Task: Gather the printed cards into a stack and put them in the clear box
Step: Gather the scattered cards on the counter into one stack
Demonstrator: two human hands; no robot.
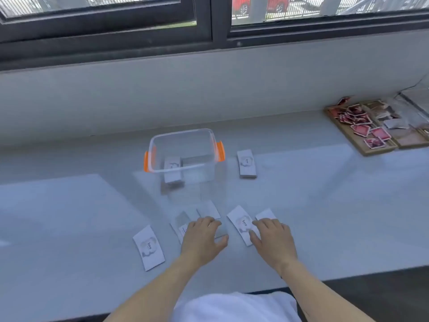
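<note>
Two bare hands lie palm-down on a pale, glossy counter (69,217) beneath a dark-framed window. The left hand (204,238), fingers spread flat, presses on a loose overlap of white cards (185,223); the right hand (271,235), likewise flat and gripping nothing, rests on the corner of a card printed "love" (241,223), with another card (265,214) peeking out just beyond its fingers. One more rectangular card (148,249) lies apart to the left. Farther back stands the clear box (183,156), a lidless plastic tub with orange side latches, holding at least one card (173,169) at its left side. Just right of it sits a squared stack of cards (246,163). At far right, a wooden tray (352,138) holds scattered red-pink tiles (362,123).
</note>
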